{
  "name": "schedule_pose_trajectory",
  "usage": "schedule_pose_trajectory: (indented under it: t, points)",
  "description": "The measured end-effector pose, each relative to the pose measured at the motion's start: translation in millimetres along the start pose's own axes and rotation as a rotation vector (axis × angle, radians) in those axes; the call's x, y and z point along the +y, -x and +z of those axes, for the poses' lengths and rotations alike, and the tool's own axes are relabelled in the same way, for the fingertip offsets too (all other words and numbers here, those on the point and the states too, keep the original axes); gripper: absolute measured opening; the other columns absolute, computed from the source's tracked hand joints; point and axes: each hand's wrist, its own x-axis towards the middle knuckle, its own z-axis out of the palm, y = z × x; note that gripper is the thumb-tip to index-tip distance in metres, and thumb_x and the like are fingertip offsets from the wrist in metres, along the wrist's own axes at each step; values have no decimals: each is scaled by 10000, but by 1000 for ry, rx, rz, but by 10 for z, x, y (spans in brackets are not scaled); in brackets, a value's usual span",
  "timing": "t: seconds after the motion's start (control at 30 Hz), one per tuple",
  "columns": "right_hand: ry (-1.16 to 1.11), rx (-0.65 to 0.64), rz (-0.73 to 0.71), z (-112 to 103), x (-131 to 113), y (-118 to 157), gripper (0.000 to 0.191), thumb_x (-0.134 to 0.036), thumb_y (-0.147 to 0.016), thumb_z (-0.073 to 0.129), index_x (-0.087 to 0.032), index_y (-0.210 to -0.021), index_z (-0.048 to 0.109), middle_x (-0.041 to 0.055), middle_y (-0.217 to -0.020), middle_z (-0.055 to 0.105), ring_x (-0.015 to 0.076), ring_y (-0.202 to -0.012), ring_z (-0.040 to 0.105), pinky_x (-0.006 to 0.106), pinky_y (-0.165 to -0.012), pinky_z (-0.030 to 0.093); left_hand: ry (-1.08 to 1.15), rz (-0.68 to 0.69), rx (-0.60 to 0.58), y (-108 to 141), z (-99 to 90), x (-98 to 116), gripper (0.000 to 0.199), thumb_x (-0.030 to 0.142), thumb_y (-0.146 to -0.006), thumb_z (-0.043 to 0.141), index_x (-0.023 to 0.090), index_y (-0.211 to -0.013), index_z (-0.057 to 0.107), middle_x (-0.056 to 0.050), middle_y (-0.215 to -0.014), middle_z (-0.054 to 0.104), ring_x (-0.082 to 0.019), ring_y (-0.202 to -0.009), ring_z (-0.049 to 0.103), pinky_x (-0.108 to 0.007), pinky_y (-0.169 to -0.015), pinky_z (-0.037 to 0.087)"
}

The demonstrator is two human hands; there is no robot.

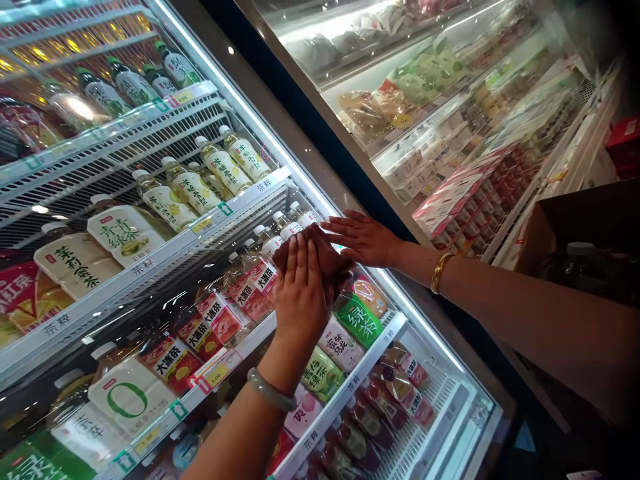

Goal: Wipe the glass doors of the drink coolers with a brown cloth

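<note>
Fridge (pixel 320 167) with glass front stands before the person, and bottles (pixel 227 170) stand in rows inside. The left hand (pixel 300 290) presses, with straight fingers close together, on a brown cloth (pixel 330 257), which lies against the glass. The right hand (pixel 367 241) is beside this cloth, its fingers stretched and slightly spread. Smaller are a pale bangle (pixel 271 392) and a gold bracelet (pixel 440 272).
</note>
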Motion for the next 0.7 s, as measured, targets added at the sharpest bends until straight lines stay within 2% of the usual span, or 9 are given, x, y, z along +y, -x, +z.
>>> schedule_pose_trajectory:
  t: [0.07, 0.2, 0.27, 0.37, 0.43, 0.53, 0.57, 0.6, 0.7]
  points:
    - [12, 6, 26, 4, 18, 10, 526, -343, -1080, 394, -280, -1602, 402, 19, -1652, 441, 168, -1580, 338, 485, -1335, 247, 15, 52, -6, 18, 84, 129, 850, 318, -1033, 517, 35, -1675, 37, -250, -1712, 245, -329, -1635, 139, -549, -1292, 313]
    - [28, -11, 123, 5, -30, 16, 538, -328, -1087, 354, -249, -1619, 375, 29, -1670, 411, 187, -1586, 328, 499, -1339, 231, 61, 336, -98, 92, 183, 264, 793, 233, -1039, 461, 47, -1676, 27, -201, -1690, 337, -282, -1623, 215, -522, -1321, 270]
    - [24, 6, 230, -3, -42, 15, 538, -314, -1081, 350, -245, -1613, 392, 34, -1671, 413, 197, -1584, 336, 517, -1345, 210, 50, 254, -78, 20, 175, 210, 783, 257, -1048, 457, 64, -1681, 38, -200, -1703, 310, -286, -1625, 211, -524, -1318, 281]
    - [22, 115, 424, 4, -6, 20, 559, -274, -1068, 340, -180, -1618, 384, 83, -1684, 390, 217, -1592, 321, 532, -1349, 203, 22, -3, 13, -156, 185, 151, 787, 291, -1041, 490, 28, -1672, 99, -258, -1724, 203, -340, -1636, 119, -571, -1302, 299]
    - [22, 162, 508, 25, 41, 28, 580, -242, -1056, 335, -132, -1625, 360, 108, -1701, 353, 226, -1604, 292, 522, -1348, 222, 32, 27, 23, -224, 232, 198, 779, 255, -1027, 500, -4, -1659, 124, -275, -1718, 207, -344, -1638, 84, -575, -1307, 284]
    - [1, 131, 539, 53, 87, 36, 591, -209, -1035, 359, -146, -1623, 372, 93, -1700, 358, 224, -1599, 304, 513, -1349, 239, 73, 269, -44, -269, 299, 279, 752, 204, -1024, 479, 12, -1661, 130, -236, -1695, 320, -295, -1638, 131, -537, -1328, 254]
    - [-4, 124, 544, 57, 88, 37, 592, -205, -1034, 359, -157, -1623, 374, 85, -1699, 363, 220, -1596, 311, 513, -1349, 238, 81, 297, -53, -295, 307, 276, 740, 201, -1028, 469, 25, -1664, 134, -224, -1690, 341, -284, -1637, 148, -528, -1330, 253]
    - [-3, 125, 543, 58, 82, 38, 590, -206, -1037, 355, -160, -1625, 372, 82, -1699, 362, 217, -1596, 311, 513, -1350, 236, 83, 269, -48, -334, 306, 256, 732, 209, -1033, 462, 35, -1666, 137, -221, -1694, 334, -283, -1637, 152, -529, -1328, 254]
    - [15, 155, 516, 54, 56, 44, 582, -223, -1052, 341, -144, -1628, 358, 85, -1714, 328, 212, -1611, 271, 504, -1356, 221, 65, 29, 17, -466, 292, 180, 737, 269, -1048, 462, 24, -1663, 140, -260, -1720, 222, -321, -1640, 91, -564, -1318, 256]
